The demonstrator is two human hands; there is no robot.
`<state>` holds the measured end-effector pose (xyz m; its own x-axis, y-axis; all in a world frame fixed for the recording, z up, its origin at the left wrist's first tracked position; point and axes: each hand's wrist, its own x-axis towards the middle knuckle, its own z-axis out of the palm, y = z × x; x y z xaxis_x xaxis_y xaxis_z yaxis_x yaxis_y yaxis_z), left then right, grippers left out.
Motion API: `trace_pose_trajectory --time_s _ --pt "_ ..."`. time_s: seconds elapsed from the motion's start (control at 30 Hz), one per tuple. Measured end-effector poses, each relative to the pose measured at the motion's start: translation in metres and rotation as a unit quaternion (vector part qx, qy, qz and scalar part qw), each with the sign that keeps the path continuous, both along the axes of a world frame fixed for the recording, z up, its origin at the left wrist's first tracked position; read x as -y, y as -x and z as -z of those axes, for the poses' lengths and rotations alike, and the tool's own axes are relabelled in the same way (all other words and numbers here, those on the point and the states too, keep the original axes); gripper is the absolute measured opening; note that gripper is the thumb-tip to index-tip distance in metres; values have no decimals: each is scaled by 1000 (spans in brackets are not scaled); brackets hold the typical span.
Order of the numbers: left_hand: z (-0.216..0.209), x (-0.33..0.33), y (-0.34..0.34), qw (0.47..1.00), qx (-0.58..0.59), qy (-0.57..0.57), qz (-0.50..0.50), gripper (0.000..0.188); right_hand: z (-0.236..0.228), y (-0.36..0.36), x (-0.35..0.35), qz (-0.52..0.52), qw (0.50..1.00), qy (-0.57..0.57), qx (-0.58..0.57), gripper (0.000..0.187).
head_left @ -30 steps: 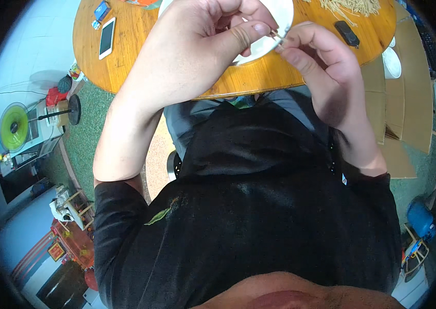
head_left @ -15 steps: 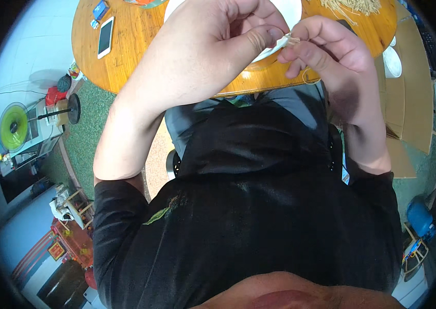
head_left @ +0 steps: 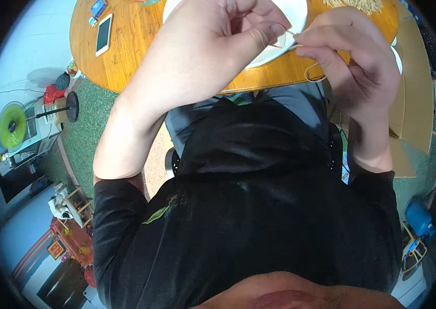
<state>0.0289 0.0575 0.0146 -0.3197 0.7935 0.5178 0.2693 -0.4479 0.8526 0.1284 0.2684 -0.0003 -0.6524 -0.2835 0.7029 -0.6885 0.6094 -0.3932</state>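
My left hand is closed in a pinch over the white plate, its thumb pressed to the curled fingers. Facing it, my right hand pinches between thumb and forefinger at the plate's right edge. A thin beige string runs in short strands across the small gap between the two hands. Part of it hangs in a loop below my right fingertips. What else my left fingers may cover is hidden.
The round wooden table carries a white phone, a small blue box and a pile of beige strands at the far right. A standing fan is on the left, flattened cardboard on the right.
My right hand has moved slightly right, away from the left, and its fingers have straightened. The string now spans the gap, where a frayed bit showed between touching fingertips. My left hand barely moved.
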Motion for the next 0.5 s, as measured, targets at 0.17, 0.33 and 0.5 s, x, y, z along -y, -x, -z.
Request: trace_pose_trajectory --time_s 0.17,0.33,0.5 --pt "-31 5 -19 930 -27 328 -164 7 -8 -6 15 30 978 131 157 14" --pt "-39 1 -16 896 -59 410 -161 6 -4 4 17 27 953 239 186 17" --pt "-30 2 -18 911 62 379 -150 4 -4 9 16 39 962 217 161 13"
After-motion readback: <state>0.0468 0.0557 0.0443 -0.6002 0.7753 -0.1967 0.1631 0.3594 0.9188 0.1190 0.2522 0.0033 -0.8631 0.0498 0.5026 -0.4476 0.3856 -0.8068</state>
